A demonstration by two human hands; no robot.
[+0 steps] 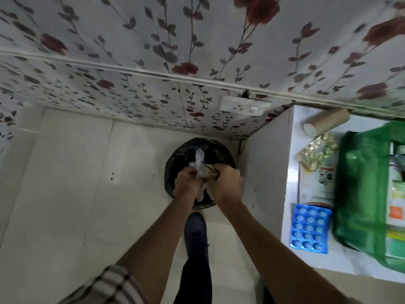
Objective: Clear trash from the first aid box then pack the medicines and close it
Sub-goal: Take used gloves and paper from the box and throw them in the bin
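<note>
Both my hands hang over a black-lined trash bin (179, 156) on the floor. My left hand (186, 183) grips crumpled clear plastic wrapping (199, 160). My right hand (228, 183) holds the same bundle together with a brownish wrapper (211, 170). On the white table at right lie a blue blister pack (310, 229), a gold blister strip (315, 152), a printed medicine leaflet or box (315, 185) and a green translucent first aid box (363, 189) with packets inside. The box's lid state is unclear.
A cardboard tube (324, 125) lies at the table's far edge (291, 172). My shoe and leg (196, 233) stand just before the bin. Floral wallpaper covers the wall behind, with a wall socket (245, 105). Pale floor tiles spread to the left.
</note>
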